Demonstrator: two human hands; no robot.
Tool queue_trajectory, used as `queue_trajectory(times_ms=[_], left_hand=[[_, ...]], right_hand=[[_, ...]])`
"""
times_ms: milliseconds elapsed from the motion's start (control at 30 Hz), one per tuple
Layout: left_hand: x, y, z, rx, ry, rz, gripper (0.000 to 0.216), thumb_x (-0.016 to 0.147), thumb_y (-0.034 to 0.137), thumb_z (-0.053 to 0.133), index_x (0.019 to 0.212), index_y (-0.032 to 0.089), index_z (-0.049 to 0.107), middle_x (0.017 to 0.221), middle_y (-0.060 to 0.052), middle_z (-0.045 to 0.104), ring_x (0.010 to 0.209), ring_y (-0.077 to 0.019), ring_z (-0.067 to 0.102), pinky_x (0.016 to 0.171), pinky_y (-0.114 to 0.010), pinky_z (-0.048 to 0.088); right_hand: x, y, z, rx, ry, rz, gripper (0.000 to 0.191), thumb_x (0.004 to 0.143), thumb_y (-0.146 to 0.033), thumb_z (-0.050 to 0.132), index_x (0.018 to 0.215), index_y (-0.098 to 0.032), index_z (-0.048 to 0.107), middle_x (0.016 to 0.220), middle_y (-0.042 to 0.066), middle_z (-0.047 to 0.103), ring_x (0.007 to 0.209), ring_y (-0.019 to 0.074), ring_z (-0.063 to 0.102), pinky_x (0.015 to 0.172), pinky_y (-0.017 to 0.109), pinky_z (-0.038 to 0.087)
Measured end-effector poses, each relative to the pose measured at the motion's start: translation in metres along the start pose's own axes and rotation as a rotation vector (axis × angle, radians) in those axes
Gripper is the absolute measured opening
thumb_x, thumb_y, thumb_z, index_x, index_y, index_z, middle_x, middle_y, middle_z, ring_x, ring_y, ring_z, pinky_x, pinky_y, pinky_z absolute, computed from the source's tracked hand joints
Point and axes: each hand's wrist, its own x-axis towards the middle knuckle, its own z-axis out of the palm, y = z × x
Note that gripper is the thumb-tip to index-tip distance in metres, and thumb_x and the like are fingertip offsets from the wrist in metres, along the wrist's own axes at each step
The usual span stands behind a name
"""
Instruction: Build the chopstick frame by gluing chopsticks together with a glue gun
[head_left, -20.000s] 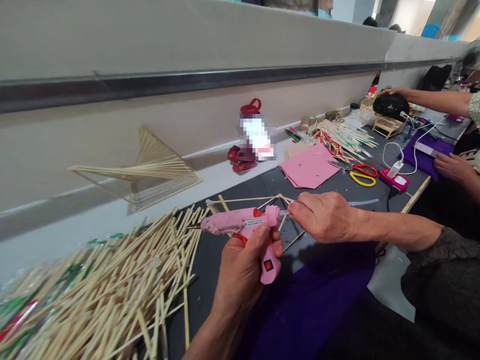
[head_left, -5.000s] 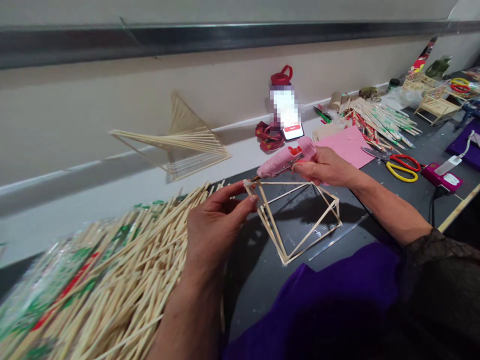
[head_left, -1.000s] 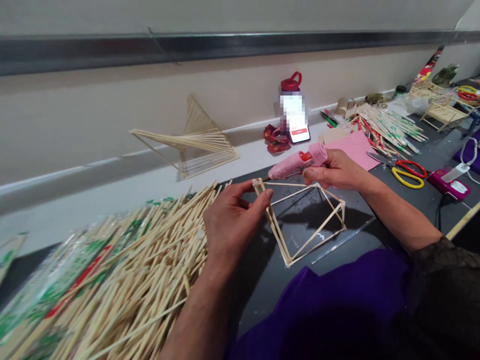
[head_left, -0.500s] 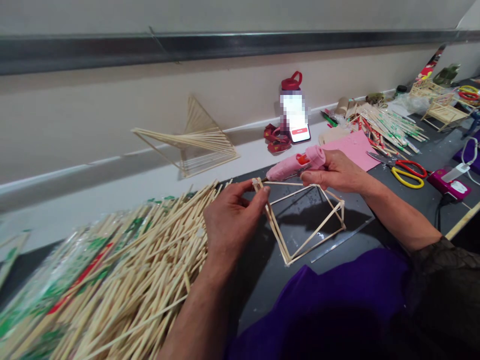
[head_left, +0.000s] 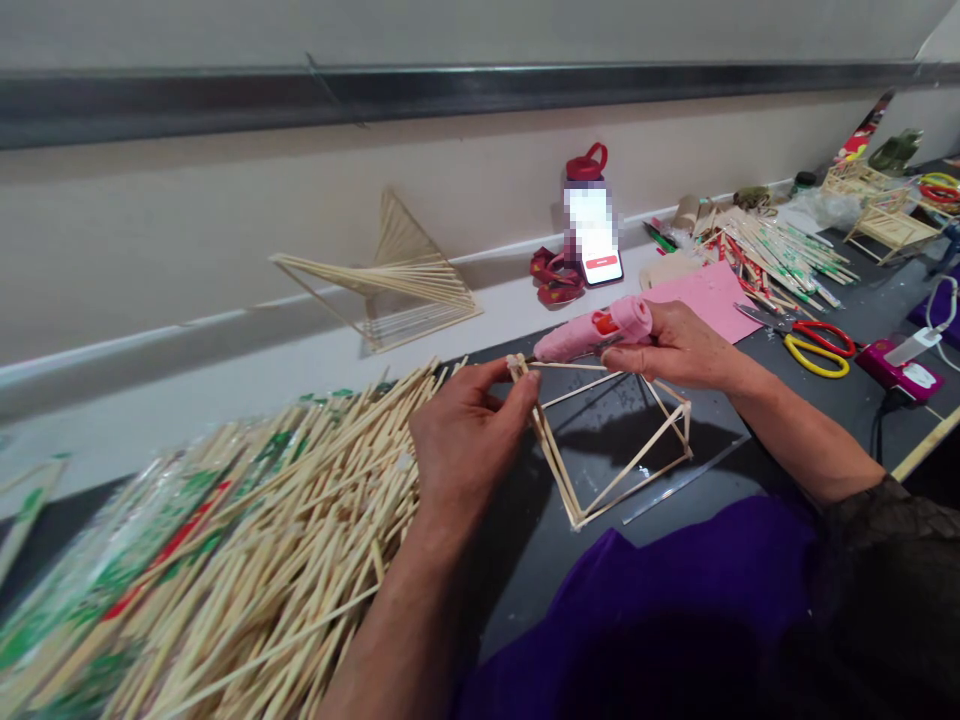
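- Left hand pinches the frame at one corner.
- Right hand curls round the gun, tip near that corner.
- The frame spreads right from that pinch.

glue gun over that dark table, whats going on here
A person's right hand holds a pink glue gun, its tip at one corner of a small stick frame. The left hand pinches the frame by that corner. The frame's joined sticks already outline several sides. A big pile of loose sticks lies to the left, and scissors lie open on the right.
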Motion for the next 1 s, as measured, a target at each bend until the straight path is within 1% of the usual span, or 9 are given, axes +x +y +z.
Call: queue_trajectory(times_ms=[100,233,500,700,900,1000], left_hand=[[-0.0001,0.0003,-0.0008,0.002,-0.007,0.001,0.037,0.079,0.047,0.060,0.101,0.022,0.075,0.081,-0.002,0.072,0.063,-0.0186,0.064,0.069,-0.032,0.046],[-0.0004,0.0001,-0.0013,-0.001,-0.008,0.002,0.036,0.079,0.046,0.060,0.101,0.021,0.075,0.080,-0.002,0.072,0.064,-0.0190,0.065,0.071,-0.033,0.046],[-0.0008,0.0006,-0.0016,0.003,0.002,-0.007,0.035,0.079,0.045,0.061,0.100,0.022,0.075,0.076,-0.001,0.071,0.064,-0.0191,0.065,0.071,-0.032,0.047],[-0.0006,0.0042,-0.0034,0.028,-0.002,0.003,0.031,0.079,0.045,0.061,0.096,0.023,0.075,0.071,0.001,0.070,0.063,-0.0188,0.065,0.070,-0.031,0.048],[-0.0003,0.0032,-0.0027,0.053,0.006,-0.011,0.036,0.078,0.045,0.059,0.100,0.022,0.076,0.078,0.000,0.073,0.063,-0.0178,0.066,0.071,-0.031,0.049],[-0.0007,0.0031,-0.0026,0.039,-0.002,-0.014,0.038,0.078,0.046,0.059,0.102,0.021,0.076,0.083,-0.001,0.074,0.063,-0.0176,0.066,0.072,-0.032,0.049]], right_hand=[[0.0001,0.0013,0.0009,0.005,-0.006,0.008,0.035,0.089,-0.043,0.061,0.107,-0.015,0.068,0.077,0.000,0.058,0.068,0.0100,0.043,0.061,0.024,0.031],[-0.0002,0.0000,0.0007,-0.008,0.021,0.012,0.035,0.087,-0.043,0.063,0.106,-0.014,0.069,0.076,0.000,0.058,0.068,0.0098,0.044,0.061,0.023,0.031],[-0.0013,-0.0036,-0.0008,-0.029,0.011,0.010,0.034,0.088,-0.044,0.062,0.104,-0.014,0.069,0.075,-0.001,0.058,0.068,0.0096,0.045,0.061,0.022,0.034],[-0.0005,-0.0034,-0.0010,-0.012,-0.007,0.005,0.035,0.089,-0.044,0.060,0.104,-0.014,0.069,0.077,0.000,0.059,0.068,0.0095,0.045,0.062,0.023,0.034],[-0.0008,-0.0042,-0.0033,-0.015,-0.024,-0.012,0.037,0.089,-0.046,0.059,0.103,-0.012,0.067,0.079,0.001,0.060,0.067,0.0093,0.046,0.060,0.023,0.034],[-0.0013,-0.0052,-0.0048,0.023,-0.020,-0.011,0.036,0.088,-0.047,0.060,0.097,-0.012,0.066,0.074,0.000,0.059,0.065,0.0088,0.047,0.057,0.022,0.035]])
